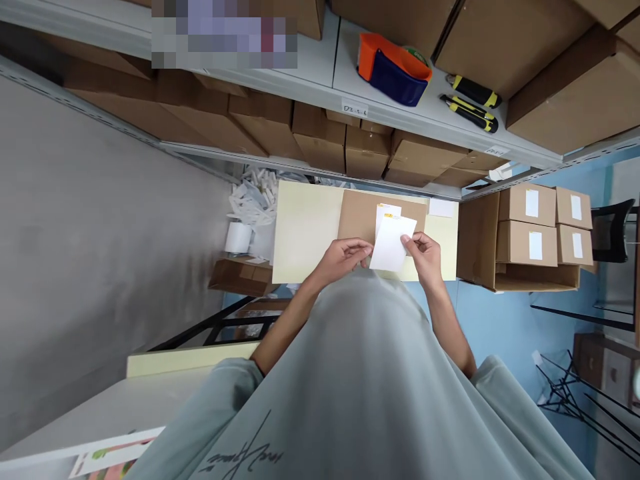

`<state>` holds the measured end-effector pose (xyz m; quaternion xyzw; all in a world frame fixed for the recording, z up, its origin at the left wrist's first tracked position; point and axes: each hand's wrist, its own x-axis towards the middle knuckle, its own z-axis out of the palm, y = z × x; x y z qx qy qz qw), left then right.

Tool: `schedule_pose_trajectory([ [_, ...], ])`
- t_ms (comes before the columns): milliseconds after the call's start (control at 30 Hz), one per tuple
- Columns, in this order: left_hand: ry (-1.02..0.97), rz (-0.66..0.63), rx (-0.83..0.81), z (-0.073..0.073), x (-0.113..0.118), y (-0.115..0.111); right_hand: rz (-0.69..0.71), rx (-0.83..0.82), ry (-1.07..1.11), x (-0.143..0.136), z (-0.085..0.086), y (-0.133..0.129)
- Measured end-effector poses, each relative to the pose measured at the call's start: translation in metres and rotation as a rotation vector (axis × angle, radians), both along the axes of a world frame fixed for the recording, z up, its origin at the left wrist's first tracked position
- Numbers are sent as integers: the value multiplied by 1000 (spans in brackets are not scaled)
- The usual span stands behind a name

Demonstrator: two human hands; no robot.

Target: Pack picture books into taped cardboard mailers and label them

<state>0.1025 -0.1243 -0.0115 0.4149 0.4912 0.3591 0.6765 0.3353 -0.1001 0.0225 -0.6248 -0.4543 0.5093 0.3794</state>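
Note:
A white paper sheet point(393, 245) with a small yellow mark at its top hangs tilted between my hands. My right hand point(424, 253) pinches its right edge between thumb and fingers. At the sheet's lower left edge, my left hand point(349, 257) has its thumb and fingers drawn together; whether it grips the sheet's edge is too small to tell. Behind the sheet, a flat brown cardboard box point(357, 217) lies on the pale yellow table point(305, 233). Another white label point(384, 212) with a yellow mark shows on the box, partly covered by the sheet.
Above the table, a metal shelf point(320, 80) holds cardboard boxes, an orange and blue tape dispenser point(395, 70) and two yellow-black cutters point(473, 103). A large open carton point(477, 243) with several labelled boxes stands right. White scraps point(255, 200) and a paper roll point(239, 237) are left.

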Motion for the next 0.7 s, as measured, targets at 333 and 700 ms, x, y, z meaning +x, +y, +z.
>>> schedule_pose_trajectory([
  [333, 24, 2, 47, 16, 34, 6, -13, 78, 25, 36, 11, 33],
  [700, 46, 32, 34, 17, 75, 7, -30, 6, 121, 68, 7, 40],
])
